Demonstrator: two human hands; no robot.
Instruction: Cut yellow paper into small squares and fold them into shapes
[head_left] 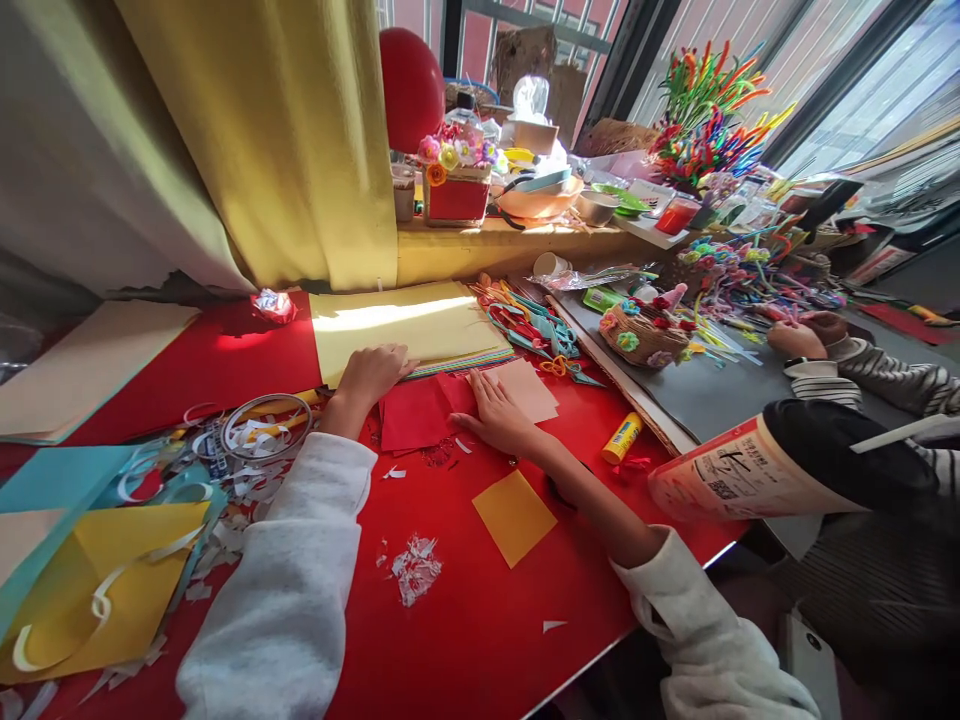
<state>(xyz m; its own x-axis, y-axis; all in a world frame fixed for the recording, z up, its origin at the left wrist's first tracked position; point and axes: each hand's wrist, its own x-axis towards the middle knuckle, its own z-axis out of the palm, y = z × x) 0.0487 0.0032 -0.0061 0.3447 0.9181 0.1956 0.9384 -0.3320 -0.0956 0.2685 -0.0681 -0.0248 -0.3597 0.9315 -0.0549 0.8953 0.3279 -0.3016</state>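
Observation:
My left hand [372, 378] rests on the front edge of a thick stack of paper, its fingers stretched to the right. The stack's top sheet is pale yellow [390, 325], with several colours showing along its edge. My right hand [496, 412] lies flat, fingers stretched out, over the right part of a red paper [412, 412] and against a pale pink paper [529, 388]. Nothing shows gripped in either hand. Nearer to me, a small orange-yellow square of paper [514, 518] and a heap of white paper scraps [417, 570] lie on the red tabletop [450, 650].
Scissors [536, 325] lie behind my right hand, a yellow glue stick [622, 438] to its right. A large lidded cup [750, 465] stands at the right edge. Tape [266, 428] and scraps sit left. Another person's hand [796, 340] works at the grey table.

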